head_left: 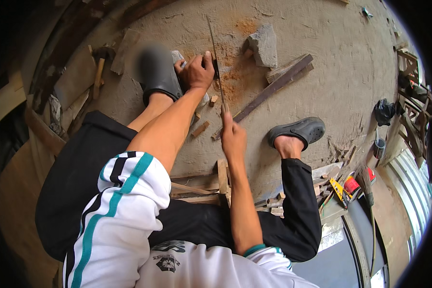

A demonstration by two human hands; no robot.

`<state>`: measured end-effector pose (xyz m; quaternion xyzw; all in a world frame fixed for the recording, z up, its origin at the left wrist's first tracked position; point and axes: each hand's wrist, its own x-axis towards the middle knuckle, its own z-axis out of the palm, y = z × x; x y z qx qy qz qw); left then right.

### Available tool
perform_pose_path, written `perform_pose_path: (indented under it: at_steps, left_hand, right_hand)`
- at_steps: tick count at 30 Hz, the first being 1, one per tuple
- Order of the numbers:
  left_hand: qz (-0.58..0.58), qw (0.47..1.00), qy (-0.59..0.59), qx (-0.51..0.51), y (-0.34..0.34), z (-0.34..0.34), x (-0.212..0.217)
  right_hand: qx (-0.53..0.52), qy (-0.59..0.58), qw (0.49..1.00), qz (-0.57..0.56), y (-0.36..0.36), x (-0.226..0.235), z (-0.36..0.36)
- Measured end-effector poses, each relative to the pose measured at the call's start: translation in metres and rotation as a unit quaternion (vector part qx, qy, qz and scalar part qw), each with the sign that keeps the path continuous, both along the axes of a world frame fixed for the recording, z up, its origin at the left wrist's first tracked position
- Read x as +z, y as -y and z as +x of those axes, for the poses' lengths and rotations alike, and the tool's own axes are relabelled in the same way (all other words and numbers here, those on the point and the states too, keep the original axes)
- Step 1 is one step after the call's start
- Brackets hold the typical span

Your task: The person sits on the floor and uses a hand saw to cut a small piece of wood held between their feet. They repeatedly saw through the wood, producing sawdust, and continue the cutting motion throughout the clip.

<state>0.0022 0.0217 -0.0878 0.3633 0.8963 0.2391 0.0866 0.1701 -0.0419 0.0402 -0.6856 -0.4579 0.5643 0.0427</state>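
My right hand point(234, 139) is closed round the handle of a saw point(216, 57), whose thin blade is seen nearly edge-on and points away from me. To the left of the blade, my left hand point(197, 72) is closed beside my left clog point(158, 69), its thumb near the saw. A dark edge shows between that hand and the blade; what the fingers hold is mostly hidden. Reddish sawdust point(231, 89) lies on the floor right of the blade. Small wood offcuts point(200, 128) lie between my two hands.
A grey concrete block point(263, 46) and a dark wooden strip point(273, 89) on another board lie to the right. My right clog point(300, 130) rests on the floor. Farther right are a broom point(365, 185), a yellow tool point(340, 191) and a black bag point(384, 112). Boards crowd the left.
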Motion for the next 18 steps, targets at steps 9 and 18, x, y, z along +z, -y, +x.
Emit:
perform_pose_path:
  at_steps: [9, 18]
  left_hand:
    - [-0.030, 0.999, 0.024, 0.015, -0.008, 0.001, 0.005]
    - [0.017, 1.000, -0.005, -0.001, -0.002, 0.001, -0.002]
  right_hand:
    - [0.011, 0.012, 0.998, 0.052, 0.003, -0.027, -0.005]
    - [0.008, 0.051, 0.998, 0.038, 0.028, -0.003, 0.007]
